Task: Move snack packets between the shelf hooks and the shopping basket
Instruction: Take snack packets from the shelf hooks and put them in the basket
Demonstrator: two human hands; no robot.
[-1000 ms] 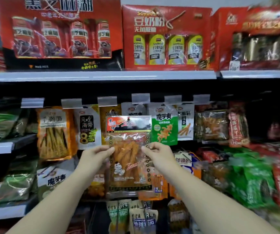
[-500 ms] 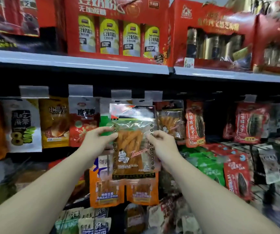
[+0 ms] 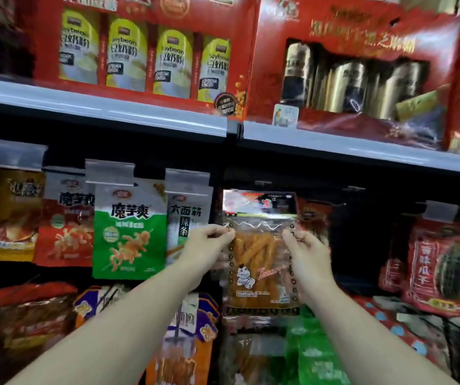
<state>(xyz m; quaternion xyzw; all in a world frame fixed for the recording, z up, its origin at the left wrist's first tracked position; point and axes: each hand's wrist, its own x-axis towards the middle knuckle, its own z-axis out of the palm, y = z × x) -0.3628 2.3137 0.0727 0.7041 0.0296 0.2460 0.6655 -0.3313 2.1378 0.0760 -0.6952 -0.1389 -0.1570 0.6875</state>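
Packet (image 3: pixel 260 257) of orange sticks sits centre frame, upright, pinched at both side edges: left hand (image 3: pixel 205 245) clamps its 9 o'clock edge, right hand (image 3: pixel 306 252) its 3 o'clock edge. Top of packet reaches the hook row under the shelf (image 3: pixel 334 147). Green packet (image 3: pixel 130 232) hangs at 9 o'clock, red seed packet (image 3: pixel 442 262) at 3. Gift boxes (image 3: pixel 140 45) at 12, on the shelf.

Two bare forearms in view, no sleeves down to the frame edge. Left hand (image 3: pixel 206 243) & right hand (image 3: pixel 308 252): no gloves, no rings on the fingers, no watch or band behind them at the wrists. Nails short, unpainted as far as blur allows.
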